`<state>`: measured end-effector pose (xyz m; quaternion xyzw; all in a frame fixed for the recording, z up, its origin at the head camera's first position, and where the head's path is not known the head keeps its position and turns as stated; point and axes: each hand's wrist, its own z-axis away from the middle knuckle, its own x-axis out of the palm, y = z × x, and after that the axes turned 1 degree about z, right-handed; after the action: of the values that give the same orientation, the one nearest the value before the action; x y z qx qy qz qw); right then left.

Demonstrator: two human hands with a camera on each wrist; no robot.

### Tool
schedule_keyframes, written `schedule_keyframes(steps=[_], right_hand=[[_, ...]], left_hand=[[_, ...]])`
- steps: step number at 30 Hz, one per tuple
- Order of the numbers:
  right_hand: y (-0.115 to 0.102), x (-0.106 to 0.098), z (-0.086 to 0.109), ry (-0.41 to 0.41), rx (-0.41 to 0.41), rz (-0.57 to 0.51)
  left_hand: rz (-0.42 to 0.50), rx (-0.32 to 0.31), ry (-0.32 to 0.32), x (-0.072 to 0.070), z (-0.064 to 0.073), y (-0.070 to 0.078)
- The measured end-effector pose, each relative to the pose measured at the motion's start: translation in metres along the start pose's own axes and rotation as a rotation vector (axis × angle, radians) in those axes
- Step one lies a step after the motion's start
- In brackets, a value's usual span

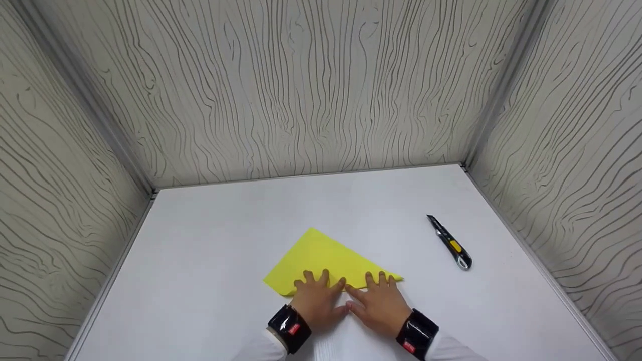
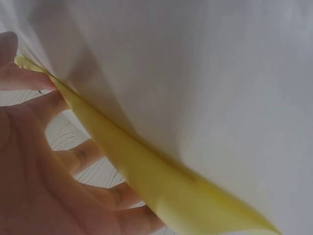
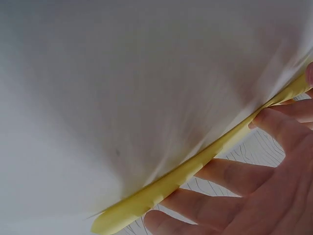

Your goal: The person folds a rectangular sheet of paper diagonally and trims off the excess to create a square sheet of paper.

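A yellow sheet of paper (image 1: 326, 255), folded over, lies on the white table with its fold along the near side. My left hand (image 1: 317, 301) rests on the near edge with fingers spread, left of the middle. To its right my right hand (image 1: 378, 305) presses the same edge, fingers spread toward the paper's right tip. The index fingers and thumbs of both hands come close together at the middle. In the left wrist view the folded edge (image 2: 142, 166) bulges open toward the left end; the right wrist view shows a narrower folded edge (image 3: 171, 178) under the fingers.
A black utility knife (image 1: 451, 244) with a yellow slider lies on the right side of the white table (image 1: 215, 240). Wood-grain-patterned panels (image 1: 301, 90) stand behind the table and at both sides. Black bands (image 1: 290, 328) wrap both wrists.
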<state>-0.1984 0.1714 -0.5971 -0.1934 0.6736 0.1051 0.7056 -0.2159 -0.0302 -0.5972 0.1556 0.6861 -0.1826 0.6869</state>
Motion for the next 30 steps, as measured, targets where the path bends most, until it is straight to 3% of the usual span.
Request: schedule_keyframes(steps=[14,23,30], right_hand=[[0.001,-0.003,-0.001,-0.056,-0.001,-0.02],[0.0,-0.004,-0.002,-0.083,0.004,-0.033],[0.002,-0.003,-0.003,-0.043,-0.022,0.0]], left_hand=[[0.053,-0.043,0.036,0.0,-0.013,-0.003],[-0.054,-0.073,0.063,0.001,-0.014,0.002],[-0.146,-0.055,0.157,0.003,-0.014,0.004]])
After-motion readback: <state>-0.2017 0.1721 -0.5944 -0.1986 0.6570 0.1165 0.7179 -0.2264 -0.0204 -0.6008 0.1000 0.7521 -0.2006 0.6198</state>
